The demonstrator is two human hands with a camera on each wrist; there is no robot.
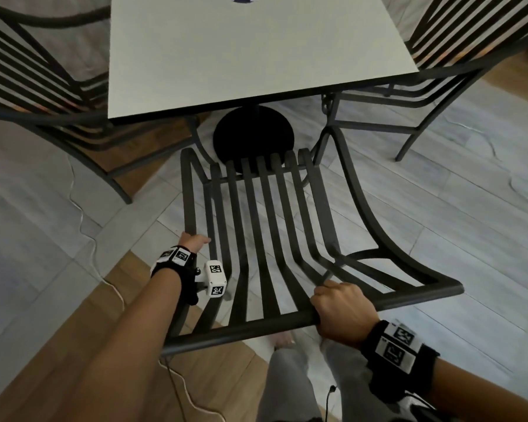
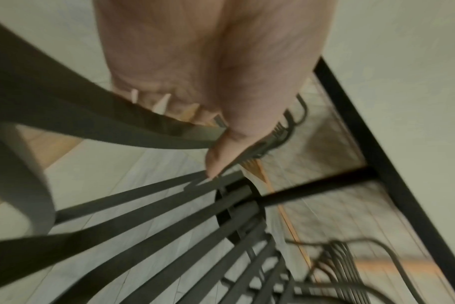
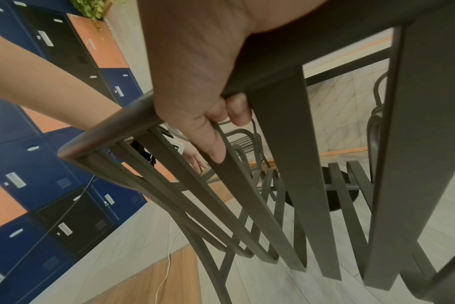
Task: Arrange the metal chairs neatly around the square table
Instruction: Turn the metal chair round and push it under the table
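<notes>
A dark metal slatted chair stands right in front of me, its seat front close to the black round base of the square white table. My left hand grips the chair's left armrest; the left wrist view shows my left hand wrapped round that bar. My right hand grips the top rail of the backrest, and in the right wrist view my right hand curls round the rail. A second chair sits at the table's left, a third chair at its right.
The floor is grey tile with wood-coloured strips. A white cable trails across the floor at my left. My leg is directly behind the chair. Blue, black and orange lockers stand off to the left.
</notes>
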